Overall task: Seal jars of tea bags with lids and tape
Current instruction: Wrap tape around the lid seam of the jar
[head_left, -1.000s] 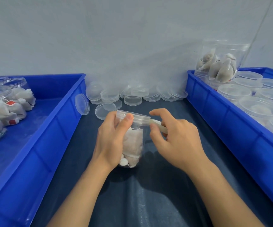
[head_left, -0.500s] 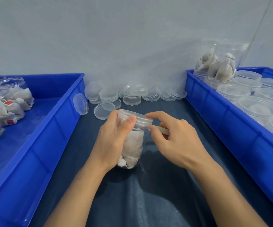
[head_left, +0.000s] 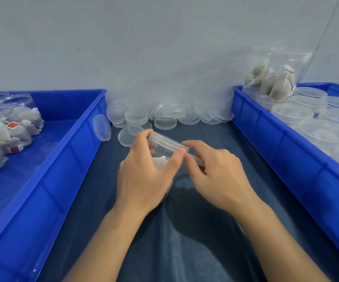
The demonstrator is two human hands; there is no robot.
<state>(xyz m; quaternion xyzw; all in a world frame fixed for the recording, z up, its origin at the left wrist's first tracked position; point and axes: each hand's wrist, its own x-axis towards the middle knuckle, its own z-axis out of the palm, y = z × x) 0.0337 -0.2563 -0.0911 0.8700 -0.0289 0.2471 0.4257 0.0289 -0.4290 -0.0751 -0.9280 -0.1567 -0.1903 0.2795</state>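
- Near edge: dark blue tabletop [head_left: 195, 251] runs as a lane between two crates; only the two forearms cross it here.
- Left hand [head_left: 144, 174] wraps the jar [head_left: 160, 157] from the near-left side, fingers and thumb curled round its wall, thumb tip up at the lid's rim. Jar tilted, top leaning away and to the left; base hidden by the hand, so can't tell how it sits on the tabletop.
- Lid [head_left: 168, 142] is on the jar; white tea bags visible through the clear wall.
- Right hand [head_left: 219, 174] just right of the jar, index finger and thumb pinching a pale strip, looks like tape [head_left: 198, 160], at the lid's edge. Fingertips of both hands nearly touching there.
- Left crate [head_left: 66, 165]: blue wall borders the lane on the left; holds open jars of tea bags [head_left: 7, 131] at its far end, floor bare nearer.
- Right crate [head_left: 286, 151]: wall borders the lane on the right, packed with lidded jars [head_left: 290, 112]; two filled jars [head_left: 276, 80] stacked on top at the far corner.
- Far end of lane: loose lids [head_left: 164, 117] heaped against the grey wall, one [head_left: 101, 127] leaning on the left crate, one [head_left: 127, 136] flat just beyond the left hand's fingers.
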